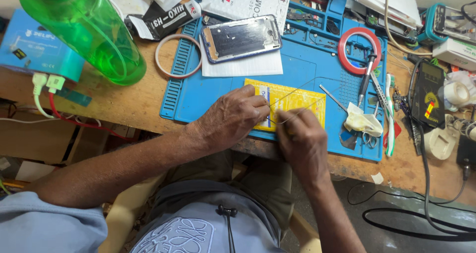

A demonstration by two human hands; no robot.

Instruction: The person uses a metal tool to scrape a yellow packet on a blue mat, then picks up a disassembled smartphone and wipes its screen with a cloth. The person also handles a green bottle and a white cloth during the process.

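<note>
My left hand [233, 118] rests on a yellow flat packet [292, 103] lying on the blue work mat [198, 99], fingers pinched near the packet's left part. My right hand [300, 141] is at the packet's near edge, fingers closed around thin metal wires or tweezers [292, 97] that stretch up across the packet. Both hands meet over the packet. Further back on the mat lies a phone frame [241, 38], back side up, on a white sheet.
A green plastic bottle [87, 27] stands at the back left beside a blue box [37, 47]. A red tape ring [359, 50], a clear tape ring [177, 56], a glue tube [166, 19], tools [367, 79], a multimeter [428, 94] and cables crowd the wooden bench.
</note>
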